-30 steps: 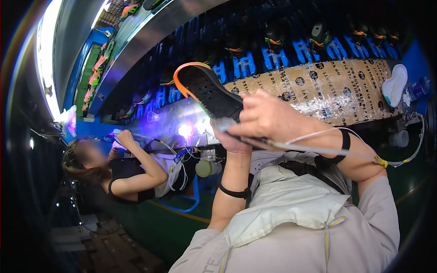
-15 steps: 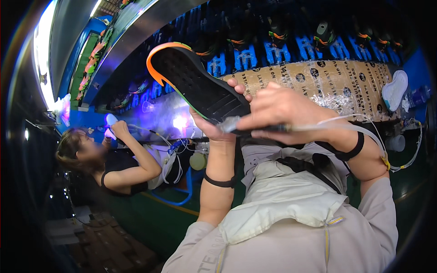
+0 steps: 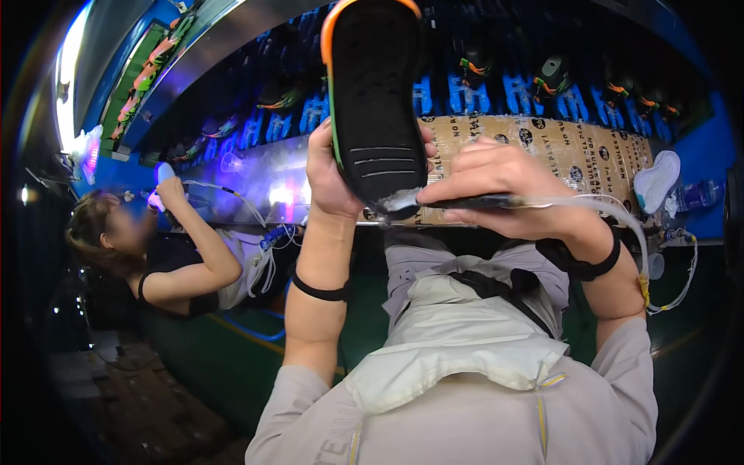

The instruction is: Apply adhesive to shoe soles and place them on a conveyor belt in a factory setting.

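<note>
My left hand [image 3: 332,174] is closed around a shoe sole [image 3: 378,93], with its palm on the left edge and fingertips showing at the right edge. The sole's black inner face is turned up toward me, and an orange and green rim runs along its far end and left side. A brush [image 3: 480,202] with a dark handle is gripped in my right hand [image 3: 508,182]. Its pale bristles touch the sole's near end. From the handle's back end a clear tube [image 3: 612,208] runs over my right forearm.
Beyond my hands lies a bench top covered with printed cardboard [image 3: 542,147]. Behind it, blue holders [image 3: 469,93] stand in a row with dark shoes above. A white sole [image 3: 657,182] and a plastic bottle [image 3: 697,195] lie at right. At left sits a co-worker [image 3: 186,256] holding a pale piece.
The sole has swung from a leftward slant to nearly straight away from me. My left hand has shifted left and up, while the brush stays at the sole's near end.
</note>
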`<action>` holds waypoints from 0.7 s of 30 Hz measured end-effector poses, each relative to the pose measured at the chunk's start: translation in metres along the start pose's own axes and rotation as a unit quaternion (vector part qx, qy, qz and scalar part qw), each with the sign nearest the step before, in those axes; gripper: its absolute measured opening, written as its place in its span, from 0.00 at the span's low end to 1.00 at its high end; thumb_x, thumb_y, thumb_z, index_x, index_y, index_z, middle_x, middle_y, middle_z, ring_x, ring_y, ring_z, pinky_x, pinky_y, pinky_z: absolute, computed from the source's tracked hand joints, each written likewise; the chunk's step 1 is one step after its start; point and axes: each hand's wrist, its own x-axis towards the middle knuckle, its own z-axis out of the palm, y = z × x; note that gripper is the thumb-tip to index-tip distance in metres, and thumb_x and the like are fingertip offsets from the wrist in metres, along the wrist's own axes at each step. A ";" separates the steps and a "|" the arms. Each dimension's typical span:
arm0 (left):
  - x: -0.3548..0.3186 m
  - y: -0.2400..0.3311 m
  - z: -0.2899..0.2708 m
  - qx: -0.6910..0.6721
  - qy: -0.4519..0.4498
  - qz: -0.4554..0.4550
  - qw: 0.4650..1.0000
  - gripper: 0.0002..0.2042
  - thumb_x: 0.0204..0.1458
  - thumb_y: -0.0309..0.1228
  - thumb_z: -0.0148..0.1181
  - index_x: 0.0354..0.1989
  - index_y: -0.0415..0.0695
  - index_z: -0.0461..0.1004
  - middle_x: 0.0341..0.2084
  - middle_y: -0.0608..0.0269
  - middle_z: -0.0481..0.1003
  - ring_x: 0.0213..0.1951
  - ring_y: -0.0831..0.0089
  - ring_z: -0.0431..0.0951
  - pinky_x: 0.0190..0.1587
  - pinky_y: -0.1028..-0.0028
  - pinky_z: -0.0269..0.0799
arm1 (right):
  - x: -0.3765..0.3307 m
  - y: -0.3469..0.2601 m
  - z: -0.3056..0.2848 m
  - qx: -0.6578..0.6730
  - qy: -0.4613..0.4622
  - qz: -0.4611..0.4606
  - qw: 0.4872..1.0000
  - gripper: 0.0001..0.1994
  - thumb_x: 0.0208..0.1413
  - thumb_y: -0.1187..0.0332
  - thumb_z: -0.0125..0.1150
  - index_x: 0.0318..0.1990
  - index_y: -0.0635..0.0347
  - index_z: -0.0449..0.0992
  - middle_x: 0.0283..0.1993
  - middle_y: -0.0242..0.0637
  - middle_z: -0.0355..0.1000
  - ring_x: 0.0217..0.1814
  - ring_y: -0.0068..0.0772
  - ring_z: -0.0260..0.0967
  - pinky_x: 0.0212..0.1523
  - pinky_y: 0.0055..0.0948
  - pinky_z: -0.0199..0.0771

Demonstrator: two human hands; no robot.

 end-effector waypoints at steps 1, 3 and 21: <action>0.003 0.003 -0.002 -0.002 0.000 0.004 1.000 0.38 0.64 0.55 0.33 0.63 0.29 0.67 0.50 0.32 0.77 0.49 0.46 0.83 0.53 0.53 0.82 | 0.001 0.001 0.002 -0.007 -0.027 -0.012 1.000 0.17 0.51 0.71 0.74 0.50 0.53 0.84 0.30 0.34 0.73 0.37 0.38 0.70 0.45 0.39 0.65; 0.009 0.007 -0.006 0.104 -0.003 -0.066 0.992 0.36 0.66 0.52 0.34 0.65 0.28 0.64 0.51 0.31 0.76 0.47 0.43 0.83 0.53 0.52 0.81 | 0.001 -0.001 -0.004 -0.004 -0.099 -0.057 0.993 0.16 0.51 0.71 0.74 0.49 0.54 0.84 0.31 0.34 0.74 0.38 0.38 0.71 0.43 0.39 0.65; 0.031 0.019 -0.014 0.137 0.050 -0.226 0.963 0.17 0.69 0.38 0.51 0.53 0.38 0.77 0.42 0.58 0.82 0.39 0.74 0.84 0.42 0.75 0.82 | -0.001 -0.010 -0.014 -0.085 -0.110 -0.051 0.989 0.17 0.49 0.69 0.73 0.48 0.51 0.84 0.32 0.31 0.73 0.40 0.37 0.70 0.44 0.38 0.64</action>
